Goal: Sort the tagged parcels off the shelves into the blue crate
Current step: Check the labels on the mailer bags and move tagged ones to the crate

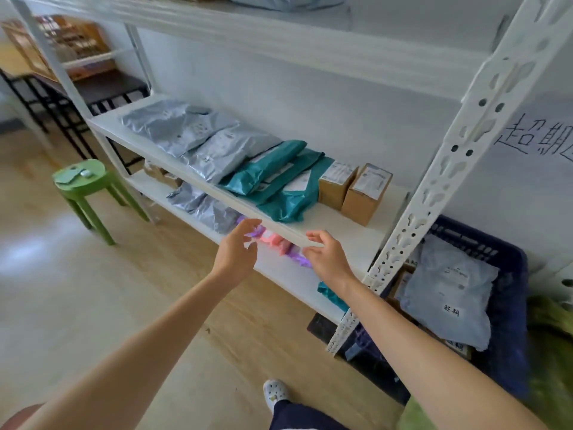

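A white metal shelf unit [310,240] holds parcels. Its middle shelf carries grey mailer bags [186,128], teal mailer bags [279,184] and two small cardboard boxes [362,193]. On the lower shelf lie more grey bags [201,203] and a pink and purple parcel [279,240], partly hidden by the shelf edge. My left hand [237,252] and my right hand [325,259] hover open in front of that parcel, fingers spread, holding nothing. The blue crate [508,305] stands on the floor at the right behind the shelf post, with a grey tagged bag [446,293] in it.
A green stool [83,181] with small items on top stands on the wooden floor at the left. Black table legs [46,103] are behind it. A teal bag [331,296] sits at the lower shelf's right end. My shoe [274,392] is below.
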{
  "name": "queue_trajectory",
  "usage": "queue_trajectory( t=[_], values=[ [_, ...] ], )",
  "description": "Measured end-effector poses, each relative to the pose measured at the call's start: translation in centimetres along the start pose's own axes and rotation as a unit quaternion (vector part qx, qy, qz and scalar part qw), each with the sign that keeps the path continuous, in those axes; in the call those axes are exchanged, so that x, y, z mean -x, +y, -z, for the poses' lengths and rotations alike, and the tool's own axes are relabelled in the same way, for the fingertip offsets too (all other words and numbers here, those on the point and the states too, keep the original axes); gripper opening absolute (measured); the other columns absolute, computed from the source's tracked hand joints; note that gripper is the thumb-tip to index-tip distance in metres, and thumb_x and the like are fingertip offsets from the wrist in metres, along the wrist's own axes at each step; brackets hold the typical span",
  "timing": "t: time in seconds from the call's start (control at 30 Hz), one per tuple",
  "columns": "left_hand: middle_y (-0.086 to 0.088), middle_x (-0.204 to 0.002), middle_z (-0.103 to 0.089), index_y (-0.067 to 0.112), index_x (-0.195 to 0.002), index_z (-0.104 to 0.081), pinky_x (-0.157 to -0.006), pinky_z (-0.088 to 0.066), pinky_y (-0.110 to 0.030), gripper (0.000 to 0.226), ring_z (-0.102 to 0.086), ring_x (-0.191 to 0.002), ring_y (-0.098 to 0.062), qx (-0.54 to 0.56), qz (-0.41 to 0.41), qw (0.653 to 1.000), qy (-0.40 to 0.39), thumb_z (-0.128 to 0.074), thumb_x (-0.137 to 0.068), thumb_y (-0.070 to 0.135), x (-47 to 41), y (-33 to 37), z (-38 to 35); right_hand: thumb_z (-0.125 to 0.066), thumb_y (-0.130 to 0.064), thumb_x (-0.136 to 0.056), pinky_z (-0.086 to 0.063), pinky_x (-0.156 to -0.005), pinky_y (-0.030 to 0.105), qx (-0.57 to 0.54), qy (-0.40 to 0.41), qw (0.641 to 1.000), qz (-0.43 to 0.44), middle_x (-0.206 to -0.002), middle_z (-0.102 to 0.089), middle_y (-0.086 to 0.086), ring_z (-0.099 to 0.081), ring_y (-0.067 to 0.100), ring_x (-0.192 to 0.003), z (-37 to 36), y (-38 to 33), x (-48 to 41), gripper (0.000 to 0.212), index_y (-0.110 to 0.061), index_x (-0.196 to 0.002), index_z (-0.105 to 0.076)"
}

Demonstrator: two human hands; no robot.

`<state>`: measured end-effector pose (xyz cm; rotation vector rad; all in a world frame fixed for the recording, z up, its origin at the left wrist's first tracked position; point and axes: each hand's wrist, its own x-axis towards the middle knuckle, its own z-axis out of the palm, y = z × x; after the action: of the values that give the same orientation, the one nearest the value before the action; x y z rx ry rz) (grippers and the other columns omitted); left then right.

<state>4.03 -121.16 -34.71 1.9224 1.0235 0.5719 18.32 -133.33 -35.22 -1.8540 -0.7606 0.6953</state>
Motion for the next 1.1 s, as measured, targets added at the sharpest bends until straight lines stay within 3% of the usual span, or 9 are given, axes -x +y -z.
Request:
queue_trajectory(
  t=[0.2,0.3,0.37,0.53,0.6,0.67,0.83,0.97,1.1],
  values=[
    [0.005,-0.113,-0.055,0.025,-0.128,-0.053,-0.081,-0.050,-0.029,0.053,-0.057,-0.107,-0.017,-0.042,0.016,0.999,0.027,-0.044,-0.088,-0.009,-6.4,-1.5,2.1,-0.056,-0.008,-0.090,-0.053,-0.088,0.035,-0.021,-0.029,0.999,0.005,-0.121,-0.057,0.001,-0.061,0.018,-0.101,-2.3,-1.7,-7.2,0.035,-0.011,-0.125,-0.053],
    [0.004,-0.116,-0.054,0.028,-0.128,-0.053,-0.071,-0.050,-0.021,0.053,-0.057,-0.106,-0.016,-0.037,0.037,0.998,0.043,-0.044,-0.090,-0.008,-9.4,-1.9,3.0,-0.053,-0.006,-0.091,-0.054,-0.079,0.043,-0.044,-0.064,0.997,-0.014,-0.104,-0.057,-0.009,-0.066,0.019,-0.083,-3.3,-2.6,-10.5,0.035,-0.011,-0.126,-0.052],
    [0.003,-0.116,-0.054,0.029,-0.127,-0.053,-0.065,-0.048,-0.017,0.054,-0.056,-0.105,-0.016,-0.017,0.053,0.997,0.060,-0.043,-0.090,-0.008,-11.1,-2.4,3.6,-0.053,-0.009,-0.091,-0.055,-0.075,0.046,-0.014,-0.079,0.997,-0.010,-0.096,-0.055,-0.015,-0.066,0.026,-0.082,-4.2,-3.1,-13.0,0.035,-0.015,-0.126,-0.053],
    [0.001,-0.114,-0.055,0.028,-0.126,-0.055,-0.068,-0.050,-0.023,0.052,-0.056,-0.099,-0.015,0.005,0.081,0.992,0.098,-0.045,-0.089,-0.007,-13.9,-4.0,6.5,-0.054,-0.013,-0.090,-0.049,-0.048,0.018,0.009,-0.099,0.995,-0.007,-0.109,-0.059,-0.005,-0.067,0.021,-0.088,-7.7,-4.3,-16.8,0.031,-0.023,-0.120,-0.055],
    [-0.001,-0.114,-0.056,0.027,-0.126,-0.055,-0.065,-0.049,-0.022,0.054,-0.058,-0.098,-0.017,0.017,0.090,0.990,0.106,-0.044,-0.089,-0.009,-15.1,-4.9,8.0,-0.055,-0.013,-0.088,-0.059,-0.067,0.029,-0.008,-0.112,0.994,-0.008,-0.115,-0.060,-0.001,-0.066,0.021,-0.094,-9.5,-4.8,-18.0,0.029,-0.026,-0.114,-0.056],
    [0.000,-0.114,-0.055,0.026,-0.127,-0.054,-0.064,-0.048,-0.021,0.054,-0.058,-0.100,-0.019,0.032,0.097,0.989,0.105,-0.043,-0.089,-0.011,-16.5,-6.1,9.6,-0.056,-0.012,-0.088,-0.057,-0.081,0.041,-0.004,-0.119,0.993,-0.006,-0.114,-0.060,0.001,-0.065,0.021,-0.094,-11.7,-5.6,-19.3,0.030,-0.025,-0.114,-0.057],
    [0.002,-0.114,-0.055,0.030,-0.125,-0.054,-0.060,-0.048,-0.017,0.052,-0.057,-0.101,-0.017,0.028,0.090,0.992,0.088,-0.044,-0.090,-0.007,-20.3,-9.5,14.1,-0.056,-0.009,-0.090,-0.045,-0.062,0.022,-0.001,-0.107,0.994,0.005,-0.111,-0.059,0.002,-0.058,0.015,-0.083,-17.9,-8.2,-22.9,0.028,-0.019,-0.117,-0.056],
    [-0.001,-0.116,-0.056,0.028,-0.126,-0.054,-0.067,-0.047,-0.021,0.053,-0.055,-0.103,-0.017,0.027,0.077,0.994,0.076,-0.043,-0.089,-0.008,-24.0,-12.7,19.1,-0.054,-0.008,-0.092,-0.045,-0.056,0.011,0.002,-0.098,0.995,-0.003,-0.105,-0.055,-0.001,-0.056,0.005,-0.076,-23.5,-10.7,-25.6,0.030,-0.016,-0.122,-0.055],
    [0.001,-0.117,-0.054,0.026,-0.129,-0.052,-0.072,-0.048,-0.020,0.053,-0.055,-0.105,-0.017,0.020,0.067,0.995,0.071,-0.044,-0.090,-0.009,-27.6,-15.7,24.8,-0.053,-0.007,-0.092,-0.044,-0.061,0.009,0.001,-0.081,0.997,-0.011,-0.114,-0.056,-0.001,-0.056,0.010,-0.097,-28.9,-13.4,-27.7,0.031,-0.016,-0.123,-0.055]
  ],
)
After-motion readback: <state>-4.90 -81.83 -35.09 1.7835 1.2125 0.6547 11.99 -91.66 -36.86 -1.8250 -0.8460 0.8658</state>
